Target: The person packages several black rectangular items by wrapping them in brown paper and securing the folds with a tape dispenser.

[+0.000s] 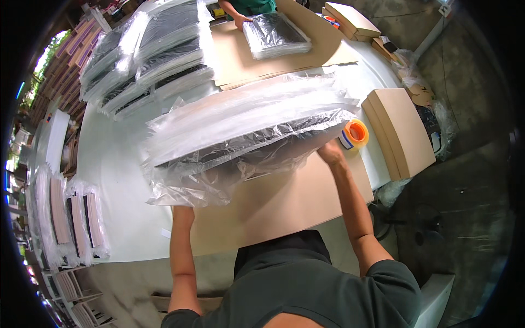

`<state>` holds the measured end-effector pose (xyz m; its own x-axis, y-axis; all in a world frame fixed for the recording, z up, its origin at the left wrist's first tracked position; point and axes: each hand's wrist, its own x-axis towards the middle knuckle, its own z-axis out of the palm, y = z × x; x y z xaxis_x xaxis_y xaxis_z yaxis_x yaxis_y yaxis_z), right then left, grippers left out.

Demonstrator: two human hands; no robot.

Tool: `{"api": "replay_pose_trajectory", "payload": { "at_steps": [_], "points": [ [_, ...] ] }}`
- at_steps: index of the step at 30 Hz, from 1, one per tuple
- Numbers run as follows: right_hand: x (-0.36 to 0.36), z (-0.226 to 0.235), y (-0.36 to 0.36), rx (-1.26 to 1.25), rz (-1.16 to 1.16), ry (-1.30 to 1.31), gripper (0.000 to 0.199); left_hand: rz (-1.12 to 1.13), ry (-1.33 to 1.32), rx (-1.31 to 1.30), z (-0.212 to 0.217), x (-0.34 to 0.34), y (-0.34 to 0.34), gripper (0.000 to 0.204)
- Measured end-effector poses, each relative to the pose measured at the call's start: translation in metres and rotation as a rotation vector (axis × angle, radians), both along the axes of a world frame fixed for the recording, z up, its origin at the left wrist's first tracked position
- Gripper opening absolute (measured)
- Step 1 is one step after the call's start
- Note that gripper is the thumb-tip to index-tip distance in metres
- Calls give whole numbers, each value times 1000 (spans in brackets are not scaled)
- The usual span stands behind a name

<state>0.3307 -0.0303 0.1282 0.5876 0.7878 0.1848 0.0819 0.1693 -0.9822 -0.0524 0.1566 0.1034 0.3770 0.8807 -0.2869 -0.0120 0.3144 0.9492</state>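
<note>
A stack of flat dark panels in clear plastic wrap (246, 147) is tilted up in front of me, above a brown cardboard sheet (262, 213). My left hand (184, 212) goes under its near left corner, and the plastic hides the fingers. At the right end, my right hand (330, 153) grips the lower edge, fingers partly tucked beneath. The loose plastic is crumpled along the near side. Just beyond my right hand, a roll of orange and yellow tape (356, 133) rests on the white table (128, 213).
More wrapped panels (158, 49) are piled at the far left. Across the table, a co-worker's hand (240, 22) touches a wrapped bundle (276, 35) on another cardboard sheet (229, 63). Cardboard boxes (402, 131) stand at the right edge; wrapped stacks (71, 218) stand at the left.
</note>
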Motion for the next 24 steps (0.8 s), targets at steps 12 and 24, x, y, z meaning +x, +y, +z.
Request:
{"api": "replay_pose_trajectory", "payload": {
  "at_steps": [12,24],
  "points": [
    [13,-8,25,-172,83,-341,71,-217,29,15,10,0,4,34],
    [-36,37,56,-119,-249,-171,64,-204,-130,238,44,57,10,32]
  ]
}}
